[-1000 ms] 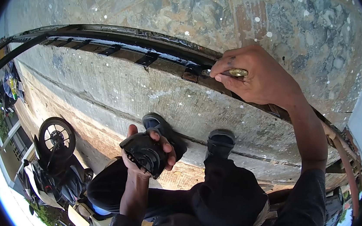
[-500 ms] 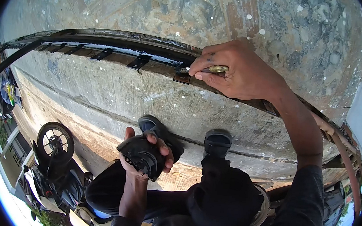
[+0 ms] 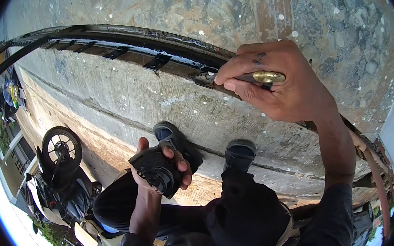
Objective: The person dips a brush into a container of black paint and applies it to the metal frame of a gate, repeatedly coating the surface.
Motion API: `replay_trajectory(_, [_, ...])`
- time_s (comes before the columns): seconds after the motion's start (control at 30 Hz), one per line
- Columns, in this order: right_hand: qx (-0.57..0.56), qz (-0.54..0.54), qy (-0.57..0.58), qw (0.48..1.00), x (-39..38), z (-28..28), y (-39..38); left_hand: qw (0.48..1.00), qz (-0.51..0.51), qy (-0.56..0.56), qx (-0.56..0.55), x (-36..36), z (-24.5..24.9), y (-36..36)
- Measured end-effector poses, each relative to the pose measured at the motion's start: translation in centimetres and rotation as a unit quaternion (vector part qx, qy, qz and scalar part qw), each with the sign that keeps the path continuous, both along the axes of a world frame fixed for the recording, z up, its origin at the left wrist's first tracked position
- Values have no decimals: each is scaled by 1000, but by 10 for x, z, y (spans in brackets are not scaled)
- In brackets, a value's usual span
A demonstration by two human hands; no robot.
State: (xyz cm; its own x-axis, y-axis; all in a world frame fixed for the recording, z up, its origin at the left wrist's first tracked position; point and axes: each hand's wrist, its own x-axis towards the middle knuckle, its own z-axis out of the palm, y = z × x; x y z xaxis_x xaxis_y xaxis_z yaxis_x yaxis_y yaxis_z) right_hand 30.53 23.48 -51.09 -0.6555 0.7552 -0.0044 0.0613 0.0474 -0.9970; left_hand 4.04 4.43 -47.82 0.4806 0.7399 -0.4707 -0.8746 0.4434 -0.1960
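Seen from a camera on the head, a person bends over a strip of rough concrete [image 3: 198,106] in a wide, curved fisheye view. The right hand [image 3: 286,84] reaches in from the right and pinches a slim brush-like tool [image 3: 244,78] between thumb and fingers; its gold-coloured end [image 3: 269,77] lies against the hand, and its tip points left. That tip is at the lower edge of a long black metal frame [image 3: 180,51], beside one of its short crosspieces; whether it touches is too small to tell. The frame runs across the upper part of the view, with a bright whitish-blue streak along it and further crosspieces [image 3: 157,62] jutting toward the person. The left hand [image 3: 144,183], low and left of centre, cups a rough-edged black container [image 3: 155,167], its fingers curled around the far side; what is inside cannot be made out. Beyond the frame spreads a stone-patterned surface [image 3: 208,10] dotted with white spots. Below are two dark sandals [image 3: 241,150] on the person's feet. A motorcycle [image 3: 62,151] stands at the lower left, its spoked front wheel showing clearly.
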Motion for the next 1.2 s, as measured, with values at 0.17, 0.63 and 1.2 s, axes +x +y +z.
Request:
replay_trajectory(0.17, [-266, -127, -20, 955, 13, -28, -24, 998, -39, 6, 57, -4, -5, 2])
replay_trajectory(0.63, [-261, -164, 13, 951, 20, -20, -46, 1000, -16, 4, 4, -1, -4, 1])
replay_trajectory(1.2, [-171, -157, -48, 971, 20, -29, -47, 1000, -13, 14, -1, 2, 2, 2])
